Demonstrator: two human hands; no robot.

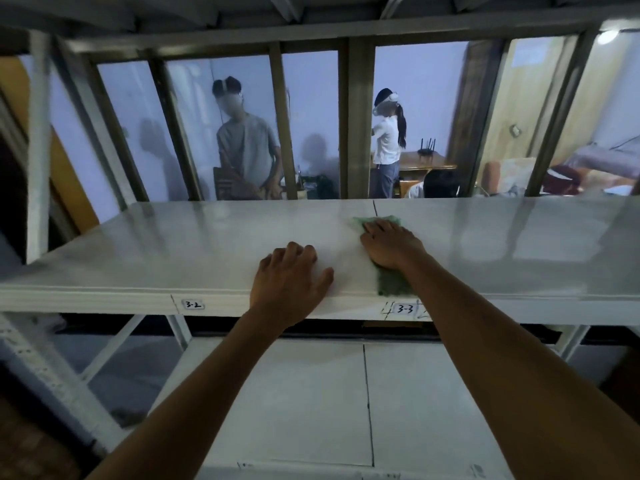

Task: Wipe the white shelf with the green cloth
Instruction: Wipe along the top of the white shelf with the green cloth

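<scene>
While the right hand (391,244) presses flat, fingers extended, on the green cloth (393,282), the cloth lies on the white shelf (173,251), reaching from its front edge toward the back beside a black seam line. The left hand (289,275) rests palm down on the bare shelf just left of the cloth, fingers slightly bent, holding nothing. Labels "3-2" (193,304) and "3-3" (404,309) mark the front lip. A lower shelf (311,393) sits beneath.
</scene>
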